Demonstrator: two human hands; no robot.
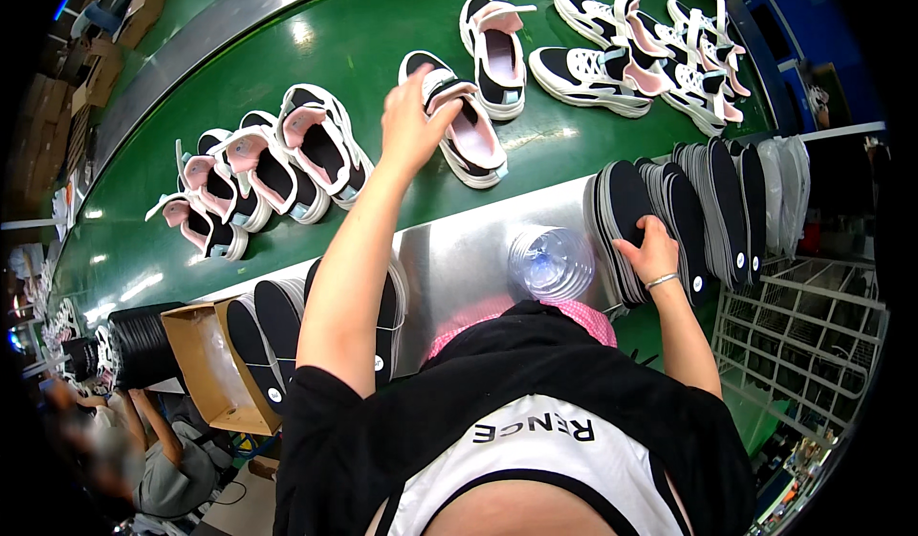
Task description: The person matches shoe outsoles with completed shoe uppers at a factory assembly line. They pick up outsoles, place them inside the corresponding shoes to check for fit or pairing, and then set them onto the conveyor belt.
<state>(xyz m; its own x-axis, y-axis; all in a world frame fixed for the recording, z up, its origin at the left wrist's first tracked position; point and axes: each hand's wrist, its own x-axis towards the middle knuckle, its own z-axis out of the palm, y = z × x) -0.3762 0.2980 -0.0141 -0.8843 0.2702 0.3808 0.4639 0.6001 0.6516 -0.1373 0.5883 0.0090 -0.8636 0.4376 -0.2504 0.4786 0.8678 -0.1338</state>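
Observation:
My left hand [411, 120] is on a black-and-white sneaker [470, 139] with a pale pink inside, its fingers and thumb closed about the tongue and strap. That shoe lies on the green conveyor belt [392, 34], its heel toward me. Just beyond it stands another sneaker [499, 63], strap raised. My right hand [654, 252] is at the nearest stack of black insoles [622, 201], thumb and fingers bent on the top insole's edge. A second insole stack [672, 211] stands close beside that hand.
Several sneakers [320, 144] stand at left on the belt, more sneakers [593, 77] at far right. A clear plastic tub [550, 263] sits on the metal ledge [459, 249]. Other insole stacks, a cardboard box [215, 369] and a wire rack [798, 330] flank me. A co-worker [177, 459] sits lower left.

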